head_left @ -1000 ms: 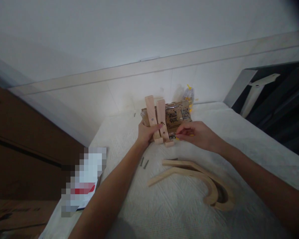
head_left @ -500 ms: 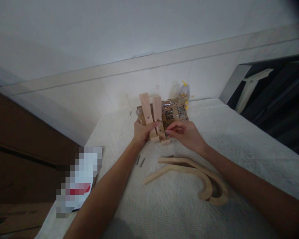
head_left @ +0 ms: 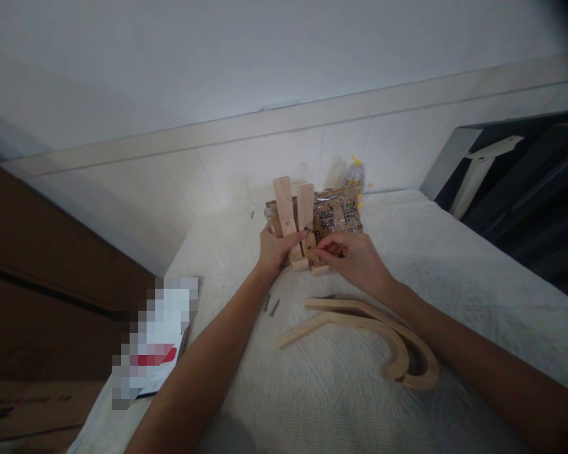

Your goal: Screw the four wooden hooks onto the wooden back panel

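Note:
My left hand [head_left: 275, 251] is closed around two pale wooden pieces, with the thumb laid across their fronts. The left wooden piece [head_left: 283, 198] has a round screw head in its face; the right wooden piece [head_left: 305, 205] has dark holes and stands beside it. Both end in small blocks at the bottom. At the right piece's lower hole, the thumb and forefinger of my right hand [head_left: 355, 257] pinch something too small to make out. Behind the pieces lies a brown printed package [head_left: 338, 211] in shiny clear wrap.
Two curved wooden pieces [head_left: 360, 320] lie on the white cloth [head_left: 284, 397] below my right forearm. Loose screws [head_left: 274, 308] rest near my left forearm. A clear bag with yellow parts [head_left: 356, 173] stands by the wall. A pixelated flat item [head_left: 165, 321] lies left, near cardboard boxes [head_left: 52, 271].
The whole view has shifted slightly, so things sit a little further right. My right fingertips are closer to the right wooden piece's lower hole. The left hand keeps its hold.

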A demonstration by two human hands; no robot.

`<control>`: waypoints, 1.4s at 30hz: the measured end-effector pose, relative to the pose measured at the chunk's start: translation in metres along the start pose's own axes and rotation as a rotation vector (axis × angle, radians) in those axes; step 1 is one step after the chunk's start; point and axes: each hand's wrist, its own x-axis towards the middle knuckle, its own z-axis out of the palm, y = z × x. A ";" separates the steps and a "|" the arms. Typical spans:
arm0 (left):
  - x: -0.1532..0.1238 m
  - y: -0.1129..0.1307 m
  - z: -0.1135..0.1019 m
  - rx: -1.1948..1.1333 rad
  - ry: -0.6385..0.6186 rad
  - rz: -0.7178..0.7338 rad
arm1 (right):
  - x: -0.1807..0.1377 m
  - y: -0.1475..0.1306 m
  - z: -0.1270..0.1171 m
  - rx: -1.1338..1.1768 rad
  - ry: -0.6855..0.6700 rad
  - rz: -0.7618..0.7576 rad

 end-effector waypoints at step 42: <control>0.001 -0.001 0.001 0.014 0.032 -0.031 | 0.006 0.025 0.011 0.383 -0.043 0.287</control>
